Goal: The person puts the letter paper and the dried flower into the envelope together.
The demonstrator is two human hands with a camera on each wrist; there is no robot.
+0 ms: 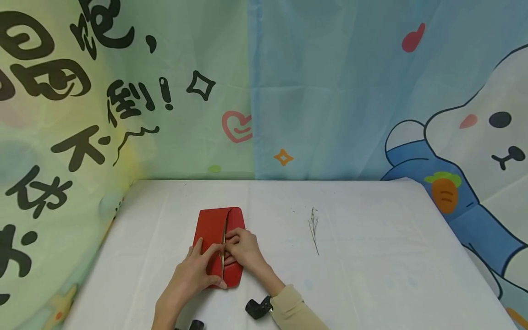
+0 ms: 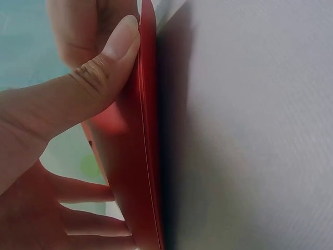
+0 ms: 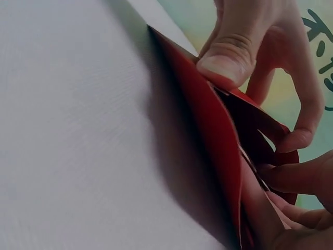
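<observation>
A red envelope (image 1: 211,224) lies on the white table, its long opening running from top to bottom in the head view. My left hand (image 1: 191,272) holds its left part, thumb at the near edge and fingers spread over the top. In the left wrist view that thumb presses the red edge (image 2: 132,161). My right hand (image 1: 244,250) is at the opening with bent fingers gripping the flap side. The right wrist view has the pocket (image 3: 221,140) gaping, the right fingers (image 3: 302,179) partly inside it; their tips are partly hidden.
A thin dried sprig (image 1: 314,227) lies on the white table (image 1: 371,256) to the right of the envelope. Black wrist-camera parts (image 1: 258,309) show by the right sleeve and at the bottom edge. A printed cloth (image 1: 313,91) hangs behind the table.
</observation>
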